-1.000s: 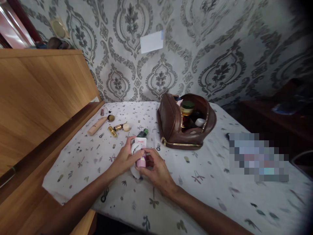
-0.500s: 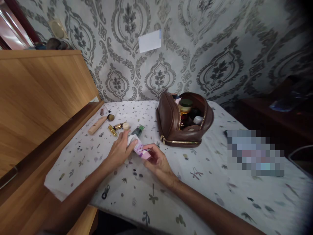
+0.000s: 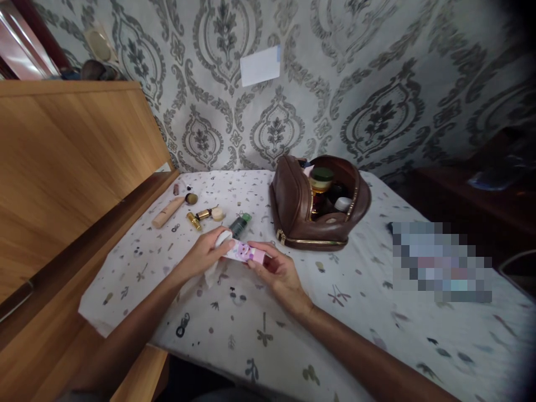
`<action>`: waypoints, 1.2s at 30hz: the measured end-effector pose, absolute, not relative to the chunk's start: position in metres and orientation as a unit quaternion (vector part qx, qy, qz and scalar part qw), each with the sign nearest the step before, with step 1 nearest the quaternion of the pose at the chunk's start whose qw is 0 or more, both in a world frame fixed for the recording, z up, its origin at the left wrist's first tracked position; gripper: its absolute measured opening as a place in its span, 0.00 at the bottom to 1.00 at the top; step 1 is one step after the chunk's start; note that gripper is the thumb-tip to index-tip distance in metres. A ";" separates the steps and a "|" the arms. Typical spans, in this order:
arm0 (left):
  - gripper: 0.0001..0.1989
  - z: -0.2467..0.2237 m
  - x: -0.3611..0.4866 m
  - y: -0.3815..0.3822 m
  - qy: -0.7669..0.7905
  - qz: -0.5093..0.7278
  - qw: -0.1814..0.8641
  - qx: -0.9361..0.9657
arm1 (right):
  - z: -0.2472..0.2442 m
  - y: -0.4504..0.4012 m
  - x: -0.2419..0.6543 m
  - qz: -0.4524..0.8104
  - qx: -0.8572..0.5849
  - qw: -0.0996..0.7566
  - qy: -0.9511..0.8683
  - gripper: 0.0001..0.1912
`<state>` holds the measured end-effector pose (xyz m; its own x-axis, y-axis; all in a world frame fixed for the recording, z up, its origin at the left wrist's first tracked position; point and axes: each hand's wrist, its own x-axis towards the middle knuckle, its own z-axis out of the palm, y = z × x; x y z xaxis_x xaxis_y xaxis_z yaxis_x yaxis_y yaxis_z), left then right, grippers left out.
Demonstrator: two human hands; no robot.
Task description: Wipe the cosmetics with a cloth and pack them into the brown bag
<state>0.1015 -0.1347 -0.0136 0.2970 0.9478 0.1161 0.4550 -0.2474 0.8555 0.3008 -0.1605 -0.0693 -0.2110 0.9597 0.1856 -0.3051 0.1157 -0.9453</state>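
Note:
Between my two hands lies a small white and purple tube [image 3: 243, 250] with a pink end, held above the cloth. My left hand [image 3: 203, 254] is closed on its left end, with a crumpled white tissue [image 3: 223, 239] bunched around that end and hanging below. My right hand [image 3: 281, 272] pinches the pink end between thumb and fingers. Just behind the tube lies a dark green bottle [image 3: 239, 226] with a lighter green end. Farther left are a gold lipstick [image 3: 194, 221], a gold and black tube [image 3: 204, 214] and a small cream-coloured jar [image 3: 217, 214].
An unzipped brown bag [image 3: 297, 206] with jars inside stands behind my right hand. A beige tube [image 3: 167, 212] and a brush [image 3: 191, 199] lie at the back left. A wooden panel [image 3: 79, 134] borders the left side; a blurred-out object [image 3: 439, 265] lies at right.
The tube has turned closer to level, its pink end moving right and up with my right hand. My left hand has shifted slightly left, and more tissue shows under it.

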 end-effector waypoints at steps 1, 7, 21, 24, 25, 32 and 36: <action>0.17 -0.014 0.101 -0.135 0.492 0.342 0.380 0.704 | -0.069 -0.160 0.301 0.569 -0.318 0.550 -0.522 0.21; 0.25 -0.023 0.106 -0.129 0.540 0.427 0.494 0.532 | -0.058 -0.161 0.304 0.584 -0.340 0.516 -0.526 0.22; 0.27 -0.028 0.120 -0.148 0.483 0.443 0.303 0.692 | -0.058 -0.153 0.308 0.670 -0.392 0.484 -0.403 0.28; 0.19 -0.029 0.124 -0.147 0.515 0.437 0.322 0.664 | -0.057 -0.153 0.307 0.687 -0.372 0.482 -0.396 0.28; 0.16 -0.029 0.124 -0.146 0.521 0.441 0.331 0.652 | -0.056 -0.153 0.307 0.690 -0.360 0.486 -0.397 0.28; 0.18 -0.021 0.121 -0.141 0.550 0.504 0.155 0.647 | -0.052 -0.155 0.308 0.677 -0.344 0.493 -0.424 0.24; 0.16 -0.020 0.128 -0.149 0.451 0.416 -0.050 0.788 | -0.055 -0.156 0.307 0.663 -0.375 0.492 -0.422 0.24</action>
<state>0.1283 -0.1489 -0.0200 0.2461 0.6693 0.7011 0.7522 -0.5880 0.2973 0.3070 -0.1558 -0.0551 -0.2349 0.9685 -0.0823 -0.3348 -0.1601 -0.9286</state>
